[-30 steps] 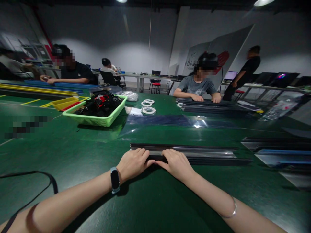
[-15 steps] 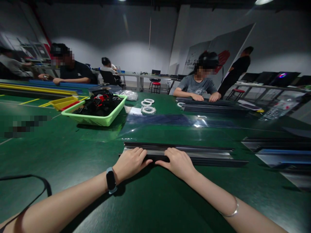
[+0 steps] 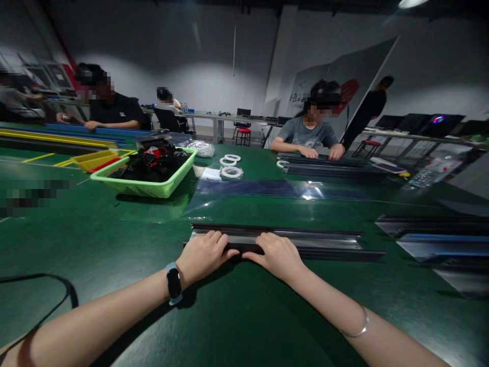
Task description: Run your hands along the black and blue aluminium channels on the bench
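A long black profile with a silvery inner channel (image 3: 324, 241) lies crosswise on the green table (image 3: 237, 316). My left hand (image 3: 208, 255) grips its near edge close to the left end, thumb along the front and fingers over the top. To the right of it, my right hand (image 3: 277, 255) grips the same edge near the middle, its thumb pointing at the left thumb with a small gap between. The fingertips of both hands are hidden inside the channel. The profile's right part extends past my right hand.
Beyond the profile lies clear plastic film (image 3: 267, 188), with white rings (image 3: 231, 172) behind it. A green basket (image 3: 164, 188) of dark parts stands back left. More profiles (image 3: 439, 239) lie at right. Across the table a person (image 3: 309, 132) handles dark profiles (image 3: 332, 165).
The whole view has shifted slightly, so most things appear a little further left. Both hands keep the same grip on the profile. The standing person at the back right leans further forward.
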A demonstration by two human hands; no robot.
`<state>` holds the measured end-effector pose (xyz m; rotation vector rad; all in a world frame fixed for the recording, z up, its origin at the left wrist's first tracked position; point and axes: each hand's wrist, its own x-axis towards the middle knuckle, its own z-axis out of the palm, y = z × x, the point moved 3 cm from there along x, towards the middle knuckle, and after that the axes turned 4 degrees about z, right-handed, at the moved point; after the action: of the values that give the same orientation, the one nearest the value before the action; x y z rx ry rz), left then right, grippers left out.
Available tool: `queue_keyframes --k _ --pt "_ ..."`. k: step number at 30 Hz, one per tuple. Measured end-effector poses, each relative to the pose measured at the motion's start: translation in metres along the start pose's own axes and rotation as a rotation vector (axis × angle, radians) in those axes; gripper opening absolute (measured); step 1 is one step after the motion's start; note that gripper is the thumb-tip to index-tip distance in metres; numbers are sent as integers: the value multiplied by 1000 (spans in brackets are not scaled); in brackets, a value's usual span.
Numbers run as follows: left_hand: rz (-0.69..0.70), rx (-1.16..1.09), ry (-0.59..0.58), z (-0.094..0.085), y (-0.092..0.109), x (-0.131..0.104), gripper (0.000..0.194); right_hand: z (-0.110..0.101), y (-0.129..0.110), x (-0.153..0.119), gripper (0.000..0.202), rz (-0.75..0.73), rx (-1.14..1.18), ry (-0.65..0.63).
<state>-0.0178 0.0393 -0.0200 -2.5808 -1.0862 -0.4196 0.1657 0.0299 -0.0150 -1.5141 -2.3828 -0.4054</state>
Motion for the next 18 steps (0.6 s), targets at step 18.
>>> queue_keyframes --k 18 --pt "-54 -90 29 -3 -8 -3 41 -1 1 -3 41 61 111 7"
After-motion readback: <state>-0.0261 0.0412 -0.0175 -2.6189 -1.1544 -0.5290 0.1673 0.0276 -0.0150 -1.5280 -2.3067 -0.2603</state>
